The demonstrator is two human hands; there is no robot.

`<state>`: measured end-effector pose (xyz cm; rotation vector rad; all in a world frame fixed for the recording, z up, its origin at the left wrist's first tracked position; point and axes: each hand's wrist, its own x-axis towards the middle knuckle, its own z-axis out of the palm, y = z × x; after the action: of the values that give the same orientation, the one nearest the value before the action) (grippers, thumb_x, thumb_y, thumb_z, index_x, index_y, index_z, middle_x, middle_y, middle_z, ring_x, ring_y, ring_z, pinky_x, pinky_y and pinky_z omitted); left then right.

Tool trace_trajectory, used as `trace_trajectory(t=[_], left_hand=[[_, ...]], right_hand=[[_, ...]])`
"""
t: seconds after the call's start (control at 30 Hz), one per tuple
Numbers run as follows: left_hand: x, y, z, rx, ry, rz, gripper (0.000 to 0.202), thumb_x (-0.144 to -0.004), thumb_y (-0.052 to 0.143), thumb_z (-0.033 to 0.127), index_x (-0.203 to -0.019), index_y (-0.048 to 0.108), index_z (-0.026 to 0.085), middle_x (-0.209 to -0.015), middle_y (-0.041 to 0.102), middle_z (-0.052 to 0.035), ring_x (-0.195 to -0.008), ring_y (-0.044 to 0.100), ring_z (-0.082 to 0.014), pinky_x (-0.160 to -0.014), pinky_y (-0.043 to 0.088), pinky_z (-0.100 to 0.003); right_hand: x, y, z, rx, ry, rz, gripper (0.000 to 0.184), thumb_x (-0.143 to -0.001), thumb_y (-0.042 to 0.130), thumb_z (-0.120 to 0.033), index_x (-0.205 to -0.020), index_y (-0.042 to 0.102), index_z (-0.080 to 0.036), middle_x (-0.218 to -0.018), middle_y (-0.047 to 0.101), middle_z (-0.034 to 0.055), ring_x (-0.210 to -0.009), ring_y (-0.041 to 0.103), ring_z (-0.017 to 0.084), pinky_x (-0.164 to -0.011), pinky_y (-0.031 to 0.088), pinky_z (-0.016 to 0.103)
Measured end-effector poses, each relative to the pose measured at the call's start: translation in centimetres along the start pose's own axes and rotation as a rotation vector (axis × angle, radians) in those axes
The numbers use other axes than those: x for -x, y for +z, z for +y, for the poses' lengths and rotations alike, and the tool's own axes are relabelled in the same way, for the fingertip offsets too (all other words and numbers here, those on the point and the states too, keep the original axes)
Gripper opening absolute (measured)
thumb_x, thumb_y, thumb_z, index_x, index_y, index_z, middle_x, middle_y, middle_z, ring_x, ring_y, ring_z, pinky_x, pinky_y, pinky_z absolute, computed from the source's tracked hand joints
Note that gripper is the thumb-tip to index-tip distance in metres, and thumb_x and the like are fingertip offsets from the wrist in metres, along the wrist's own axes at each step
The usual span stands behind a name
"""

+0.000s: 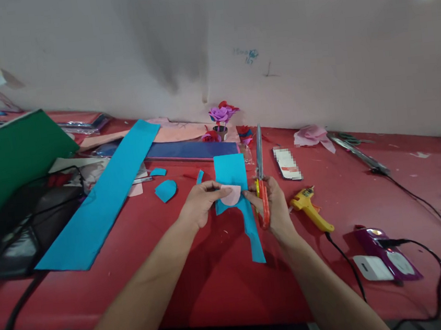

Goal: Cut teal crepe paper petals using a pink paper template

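My left hand (199, 203) pinches a small pale pink petal-shaped piece (231, 196) flat against a blue sheet (230, 168). The sheet has a curved cut in its lower edge, and a narrow strip hangs down from its right side. My right hand (274, 204) holds scissors (262, 181) with red and yellow handles, blades pointing away from me. Its thumb and fingertips also touch the right edge of the blue sheet. A cut blue petal (166, 190) and smaller blue scraps (158, 172) lie left of my hands.
A long blue strip (106, 198) slants across the left beside a green board (15, 160). Paper flowers in a small pot (221, 132) stand at the back. To the right lie a phone (287, 163), a yellow glue gun (311, 210) and a purple power strip (387, 255) with cords.
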<state>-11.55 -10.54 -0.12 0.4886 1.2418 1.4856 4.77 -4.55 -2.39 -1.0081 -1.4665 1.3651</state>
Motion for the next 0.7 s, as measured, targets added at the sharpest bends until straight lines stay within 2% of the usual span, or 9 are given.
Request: trace_trajectory(t=[0.4, 0.7], left_hand=[[0.1, 0.4, -0.9, 0.017, 0.055, 0.066, 0.035, -0.043, 0.089, 0.028, -0.063, 0.062, 0.016, -0.061, 0.062, 0.0004, -0.059, 0.055, -0.0109, -0.058, 0.041, -0.023], [-0.1, 0.3, -1.2, 0.005, 0.087, 0.05, 0.036, -0.046, 0.087, 0.024, -0.068, 0.06, 0.016, -0.062, 0.062, 0.001, -0.059, 0.056, -0.0103, -0.058, 0.041, -0.022]], right_hand=[[-0.1, 0.1, 0.2, -0.043, -0.008, 0.041, 0.055, -0.065, 0.083, -0.034, -0.107, 0.049, -0.024, -0.078, 0.063, -0.0039, -0.058, 0.057, 0.012, -0.05, 0.045, 0.023], [-0.1, 0.0, 0.2, -0.038, 0.0, 0.043, 0.054, -0.065, 0.082, -0.033, -0.107, 0.048, -0.024, -0.078, 0.063, -0.0042, -0.057, 0.056, 0.012, -0.05, 0.044, 0.023]])
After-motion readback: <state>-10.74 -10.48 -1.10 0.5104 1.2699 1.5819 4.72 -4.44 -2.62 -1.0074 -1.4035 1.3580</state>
